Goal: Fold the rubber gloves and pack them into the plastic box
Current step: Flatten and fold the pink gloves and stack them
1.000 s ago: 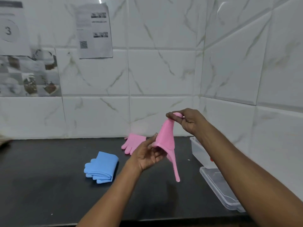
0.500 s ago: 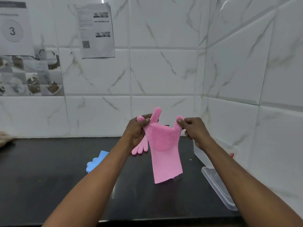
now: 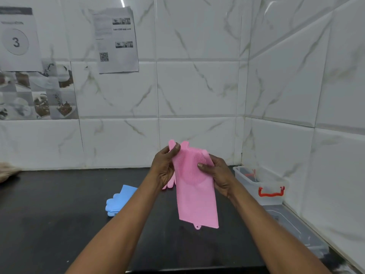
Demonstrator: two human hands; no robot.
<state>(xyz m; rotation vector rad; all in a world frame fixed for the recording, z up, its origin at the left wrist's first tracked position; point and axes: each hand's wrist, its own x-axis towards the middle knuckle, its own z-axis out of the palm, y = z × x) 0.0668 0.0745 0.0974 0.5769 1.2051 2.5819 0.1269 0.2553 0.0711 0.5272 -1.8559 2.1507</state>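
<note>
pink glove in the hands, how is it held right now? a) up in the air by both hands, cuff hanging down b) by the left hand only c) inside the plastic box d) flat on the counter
a: the left hand and right hand both grip the upper part of the pink glove, and its cuff hangs free above the counter.

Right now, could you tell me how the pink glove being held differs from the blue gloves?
The pink glove hangs in the air between both hands, its cuff down; the blue gloves lie on the counter. The pink glove is opened out flat; the blue gloves look folded. Both have fingers showing.
</note>
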